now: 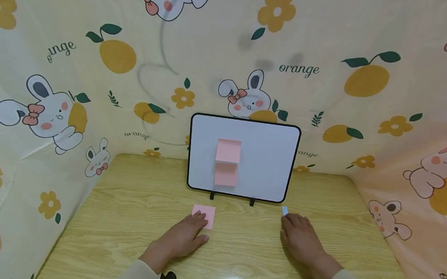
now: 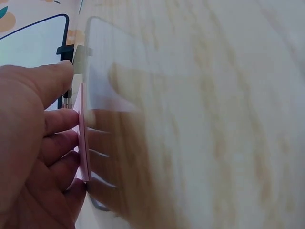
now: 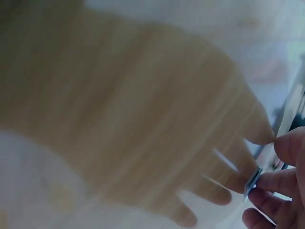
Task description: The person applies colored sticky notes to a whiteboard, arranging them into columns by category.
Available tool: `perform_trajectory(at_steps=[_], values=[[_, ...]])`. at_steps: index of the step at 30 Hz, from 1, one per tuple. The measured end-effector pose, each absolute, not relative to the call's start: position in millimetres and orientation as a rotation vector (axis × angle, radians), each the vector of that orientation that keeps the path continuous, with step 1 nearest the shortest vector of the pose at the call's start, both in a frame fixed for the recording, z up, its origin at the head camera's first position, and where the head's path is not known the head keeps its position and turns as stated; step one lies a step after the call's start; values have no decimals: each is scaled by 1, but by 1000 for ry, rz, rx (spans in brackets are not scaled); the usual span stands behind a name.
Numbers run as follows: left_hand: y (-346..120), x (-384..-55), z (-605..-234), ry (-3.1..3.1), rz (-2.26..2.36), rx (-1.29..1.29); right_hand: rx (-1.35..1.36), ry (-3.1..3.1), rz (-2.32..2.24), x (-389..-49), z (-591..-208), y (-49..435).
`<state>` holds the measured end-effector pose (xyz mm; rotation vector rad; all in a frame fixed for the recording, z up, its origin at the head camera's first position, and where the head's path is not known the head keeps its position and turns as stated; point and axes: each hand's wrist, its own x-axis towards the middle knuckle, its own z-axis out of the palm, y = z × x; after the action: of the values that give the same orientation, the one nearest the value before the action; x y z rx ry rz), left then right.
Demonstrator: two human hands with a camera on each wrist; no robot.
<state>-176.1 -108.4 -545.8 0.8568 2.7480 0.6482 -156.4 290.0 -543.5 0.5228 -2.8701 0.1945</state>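
Note:
My left hand point(image 1: 183, 238) rests its fingertips on a thin pink sticky-note pad point(image 1: 210, 218) lying on the table. In the left wrist view the pad point(image 2: 82, 138) appears edge-on beneath the fingers, with the thumb off it. Over on the right, my right hand point(image 1: 303, 241) touches a small light-blue piece point(image 1: 284, 210) with its fingertips; most of that piece is covered. The right wrist view shows the piece point(image 3: 251, 183) as a thin edge under the fingers, the thumb apart from it. Two pink sticky notes point(image 1: 228, 152) hang one above the other on a white board point(image 1: 266, 160).
The black-rimmed board stands tilted back on small black feet point(image 1: 252, 202) near the back of the wooden table point(image 1: 132, 219). Patterned cloth walls point(image 1: 214, 48) with rabbits and oranges enclose the back and both sides.

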Motion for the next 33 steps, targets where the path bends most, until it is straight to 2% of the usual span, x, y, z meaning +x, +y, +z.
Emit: perform_trajectory(at_steps=[22, 33], values=[[-100, -178, -548, 2761, 589, 897, 616, -2943, 258, -137, -543, 196], [-98, -176, -548, 2763, 585, 876, 726, -2762, 237, -138, -558, 176]])
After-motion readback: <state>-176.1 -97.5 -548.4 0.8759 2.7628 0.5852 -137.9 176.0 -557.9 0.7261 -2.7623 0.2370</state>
